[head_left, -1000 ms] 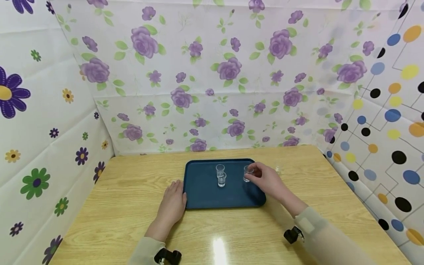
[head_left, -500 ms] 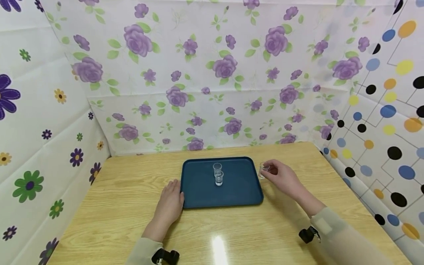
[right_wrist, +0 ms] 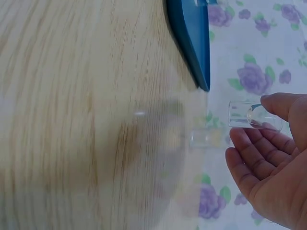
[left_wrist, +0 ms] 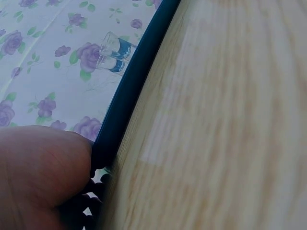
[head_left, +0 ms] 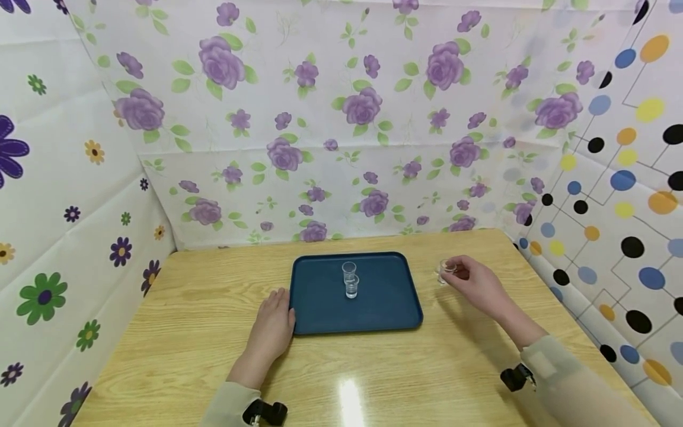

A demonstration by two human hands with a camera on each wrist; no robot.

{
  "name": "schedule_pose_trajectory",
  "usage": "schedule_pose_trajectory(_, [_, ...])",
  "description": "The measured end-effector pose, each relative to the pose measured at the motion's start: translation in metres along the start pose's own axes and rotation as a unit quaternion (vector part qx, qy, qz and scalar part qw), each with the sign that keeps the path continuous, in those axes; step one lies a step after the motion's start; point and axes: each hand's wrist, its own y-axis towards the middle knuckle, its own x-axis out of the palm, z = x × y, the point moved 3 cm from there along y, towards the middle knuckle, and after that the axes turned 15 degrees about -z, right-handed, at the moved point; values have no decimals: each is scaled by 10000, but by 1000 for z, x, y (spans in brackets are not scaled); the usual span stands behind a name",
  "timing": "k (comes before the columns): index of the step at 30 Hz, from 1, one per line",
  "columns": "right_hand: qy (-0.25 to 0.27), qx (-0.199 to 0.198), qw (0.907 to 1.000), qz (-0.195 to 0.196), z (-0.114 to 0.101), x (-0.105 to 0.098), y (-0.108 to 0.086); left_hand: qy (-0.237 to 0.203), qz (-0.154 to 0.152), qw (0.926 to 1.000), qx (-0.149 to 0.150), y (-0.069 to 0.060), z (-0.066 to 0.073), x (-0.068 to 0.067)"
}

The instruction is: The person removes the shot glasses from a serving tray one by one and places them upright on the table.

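Observation:
Off the right side of the blue tray (head_left: 373, 314), my right hand (head_left: 477, 287) pinches a clear shot glass (head_left: 444, 270) near its rim, between thumb and fingers. The right wrist view shows this held shot glass (right_wrist: 240, 114) apart from the tabletop. Another small clear glass (right_wrist: 199, 138) stands on the table beside it; in the head view it is hard to make out. Two more shot glasses, a rear one (head_left: 349, 270) and a front one (head_left: 351, 289), stand upright on the tray. My left hand (head_left: 271, 323) lies with extended fingers against the tray's left edge.
The wooden table (head_left: 203, 332) reaches around the tray on all sides. A floral cloth (head_left: 320, 118) hangs behind it. Patterned sheets flank it, with flowers on the left sheet (head_left: 64, 249) and dots on the right sheet (head_left: 613, 237).
My right hand has carried the shot glass from over the tray's right part, across its edge, to above the table on the right. My left hand and the tray have stayed put.

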Motion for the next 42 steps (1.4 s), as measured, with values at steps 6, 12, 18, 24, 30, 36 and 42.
schedule_pose_trajectory(6, [-43, 134, 9999, 41, 17, -10, -4, 9, 32, 10000, 31, 1, -1, 0])
schedule_pose_trajectory(12, [-82, 326, 9994, 33, 35, -17, 0, 6, 60, 10000, 22, 2, -2, 1])
schedule_pose_trajectory(18, [-126, 441, 9989, 30, 48, -19, 9, -29, 35, 10000, 1, 2, -2, 2])
schedule_pose_trajectory(24, [-136, 494, 9987, 83, 60, -17, 20, -16, 94, 10000, 30, 1, -2, 3])
schedule_pose_trajectory(30, [-66, 536, 9985, 88, 65, -15, 30, 5, 138, 9999, 78, 0, -1, 2])
schedule_pose_trajectory(36, [-100, 550, 9984, 126, 63, -12, 36, 10, 143, 9999, 65, 0, -1, 2])
schedule_pose_trajectory(42, [-50, 530, 9985, 79, 65, -10, 40, -38, 133, 9999, 58, 1, -2, 2])
